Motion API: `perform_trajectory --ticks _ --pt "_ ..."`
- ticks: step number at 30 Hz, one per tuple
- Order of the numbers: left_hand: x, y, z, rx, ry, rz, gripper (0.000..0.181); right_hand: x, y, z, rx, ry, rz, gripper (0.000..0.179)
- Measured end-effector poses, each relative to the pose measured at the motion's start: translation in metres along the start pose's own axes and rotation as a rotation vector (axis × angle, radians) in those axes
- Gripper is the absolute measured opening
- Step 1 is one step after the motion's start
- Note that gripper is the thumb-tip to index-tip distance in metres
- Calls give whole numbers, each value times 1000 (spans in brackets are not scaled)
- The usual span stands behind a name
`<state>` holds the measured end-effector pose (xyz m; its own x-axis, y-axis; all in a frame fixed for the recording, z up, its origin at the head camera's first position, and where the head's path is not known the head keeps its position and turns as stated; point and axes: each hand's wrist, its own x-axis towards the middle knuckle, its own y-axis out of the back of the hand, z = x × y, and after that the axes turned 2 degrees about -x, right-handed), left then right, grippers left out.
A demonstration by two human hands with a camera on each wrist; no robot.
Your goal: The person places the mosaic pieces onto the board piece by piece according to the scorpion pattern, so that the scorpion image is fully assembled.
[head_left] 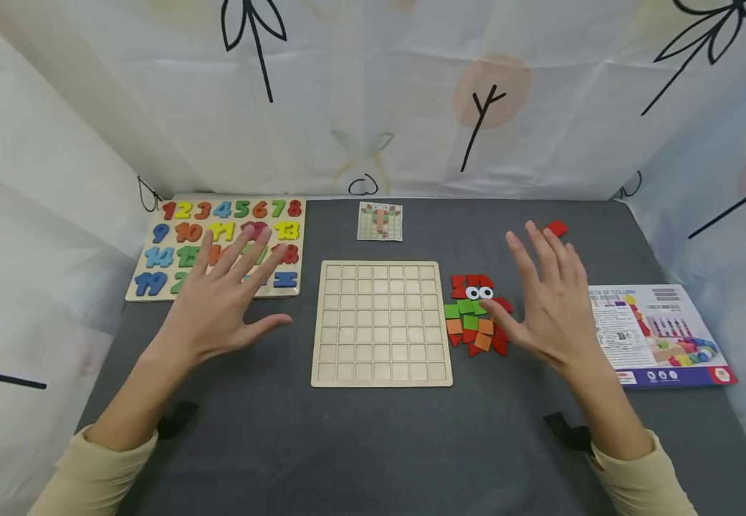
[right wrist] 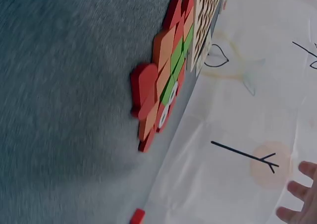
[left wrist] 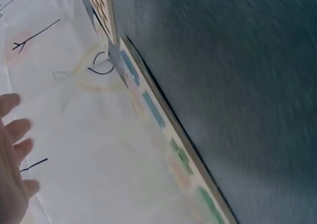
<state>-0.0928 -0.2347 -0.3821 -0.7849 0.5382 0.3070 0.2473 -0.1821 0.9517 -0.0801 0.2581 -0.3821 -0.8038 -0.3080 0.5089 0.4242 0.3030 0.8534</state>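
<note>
Pictured with left hand [head_left: 224, 307] and right hand [head_left: 553, 304] spread wide, empty, flanking the gridded board [head_left: 382, 324], with coloured tiles [head_left: 471, 322] at its three o'clock, presumably for easy reach.

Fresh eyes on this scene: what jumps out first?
Probably the left hand and right hand, fingers spread over the dark table. Between them, a pale grid board lies mid-table, red, green and orange tiles with googly eyes to its right. A bright number board lies back left.

Number board [head_left: 213, 220] (partly) behind left hand [head_left: 221, 308]
</note>
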Motion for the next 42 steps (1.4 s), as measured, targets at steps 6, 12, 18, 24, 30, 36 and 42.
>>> perform_trajectory --ticks 6,12,18,24,30,36,42 --pt "8 -13 13 -158 -28 -106 96 6 -15 -6 223 -42 -93 79" --pt "17 -29 28 -291 -15 -241 81 17 -34 -4 395 -143 -281 54" --pt "25 -40 38 -351 27 -365 77 30 -54 7 488 -235 -454 36" --pt "31 -49 43 -328 53 -398 81 41 -73 18 457 -254 -534 34" --pt "35 -50 45 -350 109 -519 103 51 -82 27 462 -268 -619 33" --pt "36 -49 47 -351 165 -594 126 58 -86 34 445 -261 -659 32" --pt "37 -50 47 -348 181 -614 132 61 -88 34 431 -216 -672 28"
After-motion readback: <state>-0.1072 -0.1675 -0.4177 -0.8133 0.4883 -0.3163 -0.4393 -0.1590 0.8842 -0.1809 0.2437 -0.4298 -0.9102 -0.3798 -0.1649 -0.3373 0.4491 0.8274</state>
